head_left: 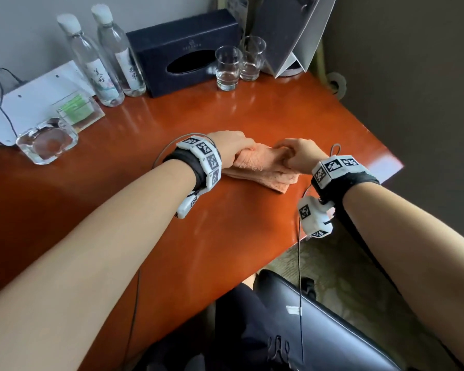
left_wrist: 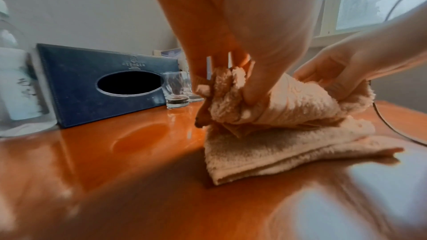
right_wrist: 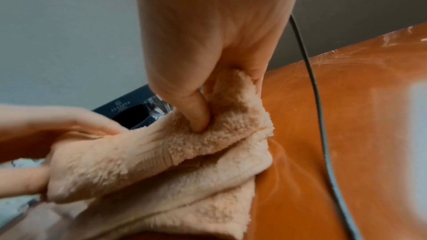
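Observation:
A peach fluffy towel (head_left: 263, 167) lies folded near the middle of the glossy orange-brown table (head_left: 225, 116). My left hand (head_left: 231, 148) grips the left end of its top layer, fingers curled into the cloth (left_wrist: 231, 98). My right hand (head_left: 298, 153) pinches the right end; in the right wrist view the thumb digs into the towel (right_wrist: 208, 134). The top layer is lifted and bunched between both hands while the lower folds (left_wrist: 277, 149) stay flat on the table.
At the back stand two clear bottles (head_left: 105, 57), a dark tissue box (head_left: 188, 52), two small glasses (head_left: 228, 68) and a grey paper bag (head_left: 292, 30). A glass ashtray (head_left: 47, 141) and a white card (head_left: 32, 100) sit at left. The table's right edge (head_left: 359, 121) is close; a black chair (head_left: 319, 330) is below.

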Demonstrator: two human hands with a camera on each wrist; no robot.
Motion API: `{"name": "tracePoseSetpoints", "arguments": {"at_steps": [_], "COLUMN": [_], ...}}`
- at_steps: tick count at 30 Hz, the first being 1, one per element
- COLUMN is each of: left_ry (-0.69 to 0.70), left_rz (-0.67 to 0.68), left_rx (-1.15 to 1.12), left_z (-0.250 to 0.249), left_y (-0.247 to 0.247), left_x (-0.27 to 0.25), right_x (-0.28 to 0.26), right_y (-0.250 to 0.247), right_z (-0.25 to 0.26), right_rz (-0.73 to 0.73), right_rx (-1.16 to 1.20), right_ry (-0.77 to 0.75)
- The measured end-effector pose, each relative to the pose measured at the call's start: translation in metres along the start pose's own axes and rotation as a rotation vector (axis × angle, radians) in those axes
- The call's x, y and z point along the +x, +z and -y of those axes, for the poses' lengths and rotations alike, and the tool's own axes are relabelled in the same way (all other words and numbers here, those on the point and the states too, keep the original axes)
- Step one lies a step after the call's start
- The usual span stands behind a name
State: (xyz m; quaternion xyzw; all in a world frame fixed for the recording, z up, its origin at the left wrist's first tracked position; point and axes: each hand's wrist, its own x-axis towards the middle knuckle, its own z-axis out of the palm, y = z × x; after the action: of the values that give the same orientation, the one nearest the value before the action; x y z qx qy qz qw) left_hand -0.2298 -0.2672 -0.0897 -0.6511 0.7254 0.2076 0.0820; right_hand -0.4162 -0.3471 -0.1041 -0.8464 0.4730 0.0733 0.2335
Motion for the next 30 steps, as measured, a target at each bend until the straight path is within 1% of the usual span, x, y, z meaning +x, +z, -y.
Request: {"name": "tracePoseSetpoints", "arguments": {"at_steps": [3,9,12,17,19,22,27,30], "left_ry": [0.029,0.036,0.032,0.038,0.045,0.07,0.143,0.165], "left_rz": [0.04,-0.008,-0.008,0.0,0.009,0.02,0.051,0.064], "left_rx": [0.082,0.04,0.01,-0.004,0.004,0.081,0.2,0.229], "left_z": [0.0,0.004,0.005,0.005,0.005,0.007,0.003,-0.005], "left_y": [0.007,0.013,0.013,0.013,0.013,0.014,0.015,0.011], "left_x": [0.007,0.011,0.012,0.008,0.006,0.003,0.005,0.008], "right_x": [0.003,0.003,0.0,-0.004,-0.006,-0.01,-0.019,-0.026], "right_y": [0.009,0.005,0.005,0.006,0.01,0.016,0.012,0.013], "right_z": [0.003,0.011,0.013,0.019,0.021,0.019,0.009,-0.001], "right_rz": [-0.011,0.034,0.079,0.122,0.096,0.045,0.068,0.049], "right_rx": [-0.117,-0.117,-0.102,-0.038,-0.044,-0.062,0.003,0.043], "right_ry": [0.016,0.08,0.129,0.166,0.158,0.132,0.139,0.098]}}
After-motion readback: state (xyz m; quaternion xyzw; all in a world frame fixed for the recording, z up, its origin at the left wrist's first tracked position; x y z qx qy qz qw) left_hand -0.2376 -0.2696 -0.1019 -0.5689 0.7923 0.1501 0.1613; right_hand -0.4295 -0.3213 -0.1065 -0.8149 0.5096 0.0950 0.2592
